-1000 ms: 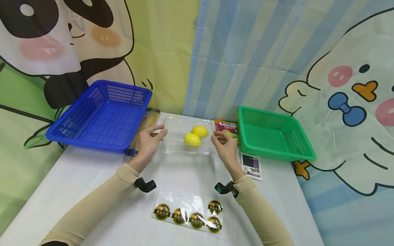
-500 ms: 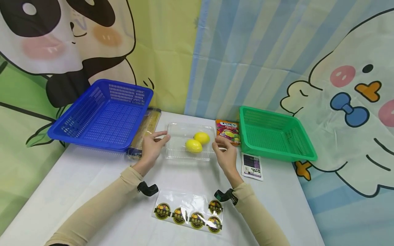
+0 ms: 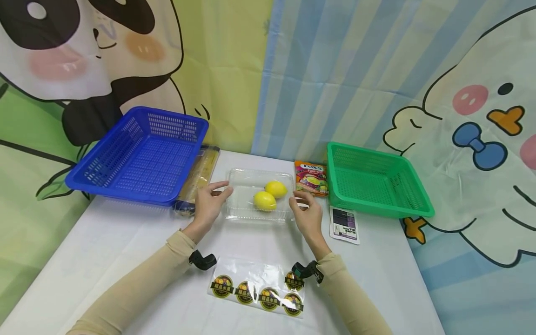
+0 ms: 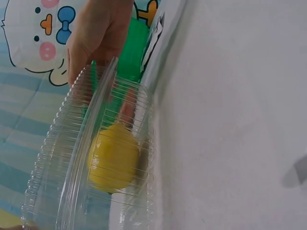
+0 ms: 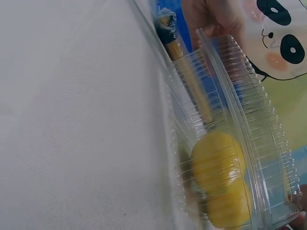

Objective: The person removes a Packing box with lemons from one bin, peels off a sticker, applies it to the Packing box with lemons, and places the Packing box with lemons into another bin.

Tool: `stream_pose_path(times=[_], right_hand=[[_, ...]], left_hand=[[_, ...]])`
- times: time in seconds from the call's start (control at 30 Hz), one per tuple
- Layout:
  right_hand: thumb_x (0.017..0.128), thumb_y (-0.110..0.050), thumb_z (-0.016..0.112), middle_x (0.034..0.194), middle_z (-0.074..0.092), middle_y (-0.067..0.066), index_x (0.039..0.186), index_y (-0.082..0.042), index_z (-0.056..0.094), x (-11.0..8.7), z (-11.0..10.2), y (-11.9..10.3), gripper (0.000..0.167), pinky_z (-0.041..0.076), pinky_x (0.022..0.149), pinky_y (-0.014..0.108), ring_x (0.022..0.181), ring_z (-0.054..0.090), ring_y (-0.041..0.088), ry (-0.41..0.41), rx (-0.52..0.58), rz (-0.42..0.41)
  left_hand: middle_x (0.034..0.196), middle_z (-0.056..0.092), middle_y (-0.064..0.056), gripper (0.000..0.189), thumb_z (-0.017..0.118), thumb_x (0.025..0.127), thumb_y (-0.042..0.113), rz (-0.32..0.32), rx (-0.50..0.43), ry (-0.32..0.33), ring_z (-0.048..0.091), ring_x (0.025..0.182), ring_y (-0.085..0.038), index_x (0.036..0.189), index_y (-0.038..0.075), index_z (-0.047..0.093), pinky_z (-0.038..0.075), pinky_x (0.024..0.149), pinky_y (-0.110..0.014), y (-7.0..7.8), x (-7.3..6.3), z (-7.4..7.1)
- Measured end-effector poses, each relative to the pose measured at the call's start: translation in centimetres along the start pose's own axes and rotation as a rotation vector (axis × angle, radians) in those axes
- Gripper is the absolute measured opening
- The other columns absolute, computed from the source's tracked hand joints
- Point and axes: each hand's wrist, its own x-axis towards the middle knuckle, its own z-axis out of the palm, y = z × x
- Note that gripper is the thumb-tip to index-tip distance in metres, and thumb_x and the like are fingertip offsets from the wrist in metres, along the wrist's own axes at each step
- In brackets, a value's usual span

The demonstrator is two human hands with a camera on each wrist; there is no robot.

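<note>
The box [image 3: 241, 201] is on the far part of the surface [image 3: 259, 242], its long axis running from 9 to 3 o'clock, its ribbed near side facing 6. The left hand [image 3: 208, 204] grips the 9 o'clock end and the right hand [image 3: 309, 215] the 3 o'clock end, well apart, each with thumb and fingers at the box's edge.

The white surface backs onto a printed curtain [image 3: 234, 70], panda towards 10 o'clock, chick towards 2. From the box, a blue basket [image 3: 144, 160] sits at 10, a green basket [image 3: 372, 186] at 3, and a glossy sheet [image 3: 259, 270] with round, dark stickers at 6.

The box is clear, shiny plastic; inside lie two smooth, oval lemons [image 3: 264, 201], one at the other's 1 o'clock. Both baskets are slotted and rectangular.
</note>
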Motion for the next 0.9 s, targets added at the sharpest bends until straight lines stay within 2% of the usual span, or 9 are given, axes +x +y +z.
stream_pose_path(times=[0.23,0.37,0.43,0.53,0.63,0.77,0.9], right_hand=[[0.097,-0.018,0.074,0.115,0.075,0.009,0.12,-0.003,0.074,-0.3,0.5,0.4,0.027,0.056,0.08,0.019,0.104,0.071,0.025,0.03,0.016,-0.013],[0.099,-0.02,0.072,0.117,0.074,0.009,0.122,-0.004,0.073,-0.5,0.4,0.3,0.028,0.059,0.085,0.028,0.107,0.07,0.025,0.029,0.006,-0.005],[0.1,-0.023,0.071,0.119,0.074,0.009,0.123,-0.007,0.072,-0.6,0.2,0.1,0.028,0.06,0.088,0.036,0.11,0.07,0.026,0.018,-0.01,0.007],[0.103,-0.028,0.068,0.122,0.074,0.008,0.126,-0.01,0.071,-1.2,-0.6,-0.5,0.03,0.06,0.091,0.045,0.115,0.07,0.027,0.006,-0.044,0.025],[0.104,-0.029,0.067,0.122,0.074,0.008,0.126,-0.011,0.072,-2.3,-1.6,-0.9,0.03,0.06,0.09,0.047,0.117,0.07,0.027,0.024,-0.07,0.031],[0.103,-0.026,0.068,0.12,0.076,0.005,0.124,-0.01,0.073,-4.3,-3.2,-1.5,0.027,0.06,0.087,0.04,0.114,0.07,0.023,0.024,-0.088,0.009],[0.101,-0.023,0.071,0.117,0.077,0.002,0.121,-0.012,0.075,-6.8,-4.7,-2.1,0.023,0.058,0.085,0.03,0.107,0.07,0.018,-0.026,-0.104,-0.011]], left_hand=[[0.126,0.07,-0.012,0.036,0.077,0.096,0.029,0.003,0.027,-0.002,0.062,0.094,-0.019,0.128,0.013,0.076,0.047,0.063,-0.021,-0.3,0.0,0.2],[0.129,0.07,-0.012,0.037,0.075,0.097,0.031,-0.011,0.056,-0.029,0.065,0.1,-0.024,0.13,0.013,0.074,0.051,0.067,-0.024,0.0,0.1,0.0],[0.133,0.068,-0.014,0.04,0.072,0.1,0.032,0.016,0.099,-0.051,0.067,0.107,-0.029,0.133,0.011,0.072,0.054,0.073,-0.03,0.5,0.0,-0.3],[0.139,0.065,-0.018,0.043,0.068,0.102,0.03,0.125,0.165,-0.056,0.064,0.119,-0.037,0.138,0.006,0.067,0.056,0.086,-0.043,1.7,-0.7,-0.6],[0.139,0.064,-0.02,0.04,0.068,0.101,0.022,0.311,0.2,-0.025,0.061,0.125,-0.039,0.135,0.001,0.066,0.053,0.096,-0.052,3.1,-2.2,-0.6],[0.129,0.07,-0.015,0.029,0.071,0.096,0.012,0.533,0.238,-0.023,0.062,0.121,-0.033,0.123,0.002,0.072,0.052,0.1,-0.05,4.3,-5.5,-0.1],[0.117,0.074,-0.008,0.022,0.076,0.091,0.006,0.665,0.277,-0.102,0.065,0.113,-0.027,0.113,0.006,0.075,0.055,0.099,-0.045,4.2,-9.5,0.9]])
